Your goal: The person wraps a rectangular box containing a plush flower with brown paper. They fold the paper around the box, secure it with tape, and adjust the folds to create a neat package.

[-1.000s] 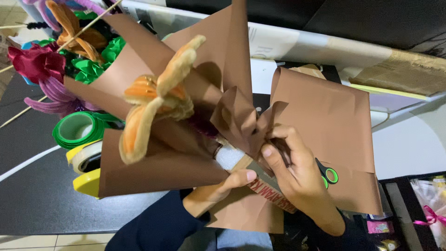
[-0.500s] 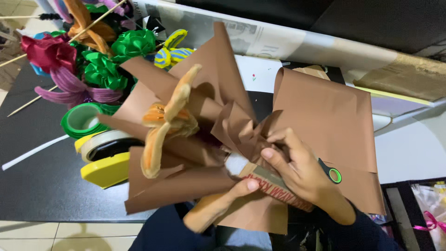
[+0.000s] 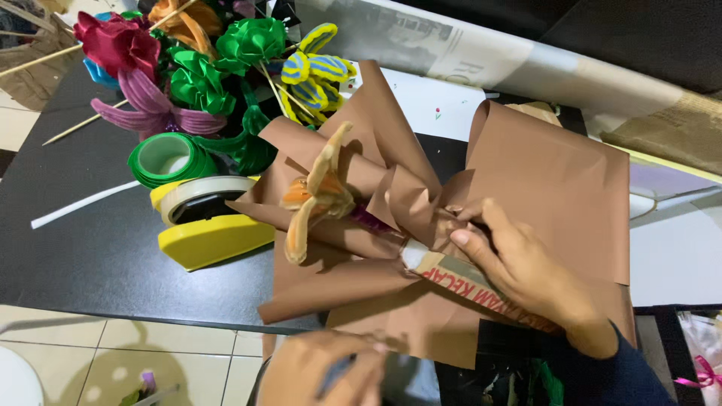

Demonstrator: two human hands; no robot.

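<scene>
While the right hand point(image 3: 519, 263) pinches the gathered neck of the brown wrapping paper point(image 3: 549, 180), fingers curled in tight around the bunched folds, the left hand point(image 3: 327, 368) sits low at the bottom edge of the view and it's pretty blurry, so honestly I can't tell if those fingers are closed on anything or just loosely bent. Poking out of the paper cone to the left is an orange fuzzy-wire flower point(image 3: 316, 197), tilted and lying more or less sideways, with a purple bit of stem right where it disappears into the wrap. Just under the right hand there's a cardboard strip point(image 3: 459, 278) with red print on it, tucked against the pinched part of the paper. All of it lies on a black table point(image 3: 83, 248), near the front edge, with a big flap of the paper spread out to the right. Just left of the bouquet there's a yellow tape dispenser point(image 3: 207, 237) with a whitish roll in it, and a green tape roll point(image 3: 165, 158) touching its back. Behind those is a pile of handmade flowers: green ribbon flowers point(image 3: 218, 64), a red rose point(image 3: 113, 41), a purple fuzzy flower point(image 3: 147, 105), and yellow-and-blue striped petals point(image 3: 312, 71). A thin white strip point(image 3: 79, 204) lies on the table further left.
</scene>
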